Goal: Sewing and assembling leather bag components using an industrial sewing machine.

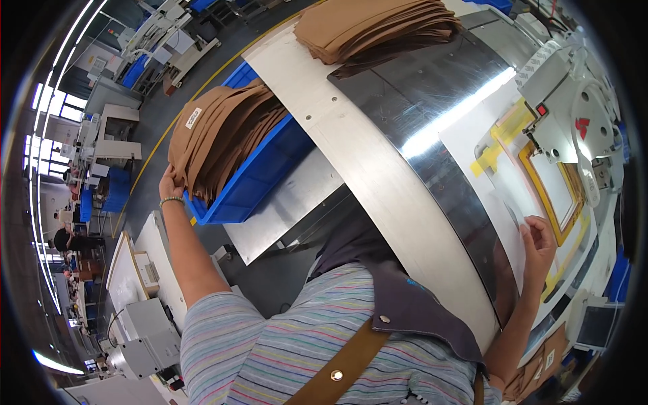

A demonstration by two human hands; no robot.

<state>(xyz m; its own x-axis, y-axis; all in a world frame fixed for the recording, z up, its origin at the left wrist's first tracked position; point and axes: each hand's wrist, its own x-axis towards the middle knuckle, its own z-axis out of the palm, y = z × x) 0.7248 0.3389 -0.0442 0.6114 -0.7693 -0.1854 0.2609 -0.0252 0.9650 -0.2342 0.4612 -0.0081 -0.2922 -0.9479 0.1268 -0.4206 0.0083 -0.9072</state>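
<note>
At the left, my left hand (171,183) grips the near edge of a stack of brown fabric pieces (223,125); its fingertips are partly hidden by the cloth. The stack fans out in a blue plastic bin (253,192), and a small white label lies on top. On the right, my right hand (538,244) has its fingers bent together at the edge of a thin translucent sheet (514,196). That sheet lies beside a yellow-edged frame (533,175) under the head of a white sewing machine (574,115).
Another pile of brown fabric pieces (371,30) rests at the far end of the metal table (364,155). Below the bin is a metal shelf (290,202). More brown pieces (543,361) lie at lower right. Another machine (145,337) stands at lower left.
</note>
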